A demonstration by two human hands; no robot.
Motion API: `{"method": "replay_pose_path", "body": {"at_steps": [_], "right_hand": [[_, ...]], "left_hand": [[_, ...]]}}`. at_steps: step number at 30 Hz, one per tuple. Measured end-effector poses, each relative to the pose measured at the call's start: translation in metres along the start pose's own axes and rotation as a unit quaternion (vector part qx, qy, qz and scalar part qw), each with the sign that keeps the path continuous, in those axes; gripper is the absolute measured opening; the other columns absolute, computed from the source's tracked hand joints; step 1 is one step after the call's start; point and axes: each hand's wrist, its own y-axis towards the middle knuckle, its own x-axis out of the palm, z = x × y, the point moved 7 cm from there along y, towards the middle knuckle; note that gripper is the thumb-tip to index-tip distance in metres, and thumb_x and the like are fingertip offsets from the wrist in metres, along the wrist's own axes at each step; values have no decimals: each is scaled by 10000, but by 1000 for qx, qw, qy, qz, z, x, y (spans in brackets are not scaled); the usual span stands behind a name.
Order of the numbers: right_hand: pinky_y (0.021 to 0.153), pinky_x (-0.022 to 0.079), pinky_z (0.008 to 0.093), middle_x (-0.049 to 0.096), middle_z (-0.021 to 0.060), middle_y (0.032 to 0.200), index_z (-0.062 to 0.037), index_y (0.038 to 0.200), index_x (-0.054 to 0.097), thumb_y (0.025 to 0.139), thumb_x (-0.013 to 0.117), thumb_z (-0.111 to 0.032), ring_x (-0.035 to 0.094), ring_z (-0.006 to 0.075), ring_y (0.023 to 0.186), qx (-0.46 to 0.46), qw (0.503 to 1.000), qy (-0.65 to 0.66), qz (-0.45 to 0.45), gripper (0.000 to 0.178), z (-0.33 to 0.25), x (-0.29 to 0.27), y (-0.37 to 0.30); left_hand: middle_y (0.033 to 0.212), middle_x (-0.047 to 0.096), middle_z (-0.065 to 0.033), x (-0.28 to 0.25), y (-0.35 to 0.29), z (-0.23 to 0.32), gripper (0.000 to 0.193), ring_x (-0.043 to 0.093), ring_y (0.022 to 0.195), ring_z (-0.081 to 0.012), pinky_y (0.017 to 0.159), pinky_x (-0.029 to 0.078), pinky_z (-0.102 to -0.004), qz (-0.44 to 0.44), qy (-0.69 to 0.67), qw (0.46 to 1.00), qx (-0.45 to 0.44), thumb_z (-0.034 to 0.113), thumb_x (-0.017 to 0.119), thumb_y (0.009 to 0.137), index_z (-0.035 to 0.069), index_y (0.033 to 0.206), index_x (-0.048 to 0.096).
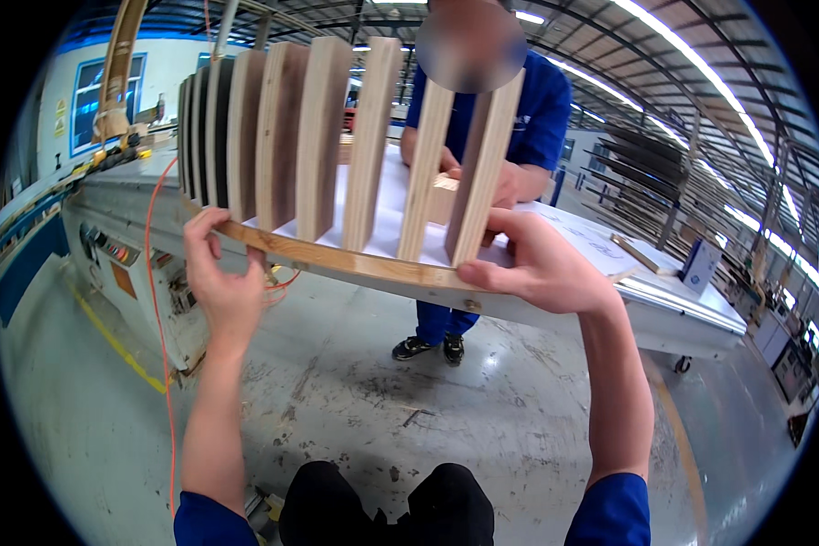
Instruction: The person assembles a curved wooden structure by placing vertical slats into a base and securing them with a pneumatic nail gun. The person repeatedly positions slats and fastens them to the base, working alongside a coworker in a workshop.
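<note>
Head view: a curved wooden strip bearing a row of upright slats is held at the near edge of the counter, though whether it is supported there cannot be told. Its left part is pinched between thumb and curled fingers of the left hand; its right end, with the last slat's foot, is clasped by the right hand. Beyond the slats, a blue-shirted co-worker is partly hidden.
</note>
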Motion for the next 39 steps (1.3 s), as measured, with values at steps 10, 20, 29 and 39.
{"method": "replay_pose_path", "body": {"at_steps": [10,20,29,39], "right_hand": [[787,492,328,674,147,881,62,1019,665,858,728,-416,624,209,836,16,1000,-10,-7,508,-5,-3,-4],[798,502,329,679,161,881,75,984,665,854,736,-423,635,223,833,25,999,-27,-3,520,-4,-3,-2],[730,441,273,601,38,900,23,1063,658,871,737,-463,539,125,843,32,999,34,-15,529,-1,-6,-3],[742,437,292,565,33,879,27,1018,651,846,737,-473,518,141,844,4,1000,3,-15,536,-1,-4,-2]], "left_hand": [[1138,586,-55,4,-3,3,519,408,777,-179,764,403,-301,-15,8,1000,-11,-95,694,677,44,1153,542],[1141,580,-63,3,-1,5,514,407,787,-183,768,400,-303,-26,9,1000,-7,-105,675,685,37,1159,536],[1154,583,-61,2,-2,2,520,405,784,-179,771,402,-302,-21,14,1000,-3,-106,681,681,38,1160,539],[1141,583,-56,3,-2,3,504,406,778,-178,766,403,-301,-18,11,1000,-6,-97,685,688,43,1151,541]]}}
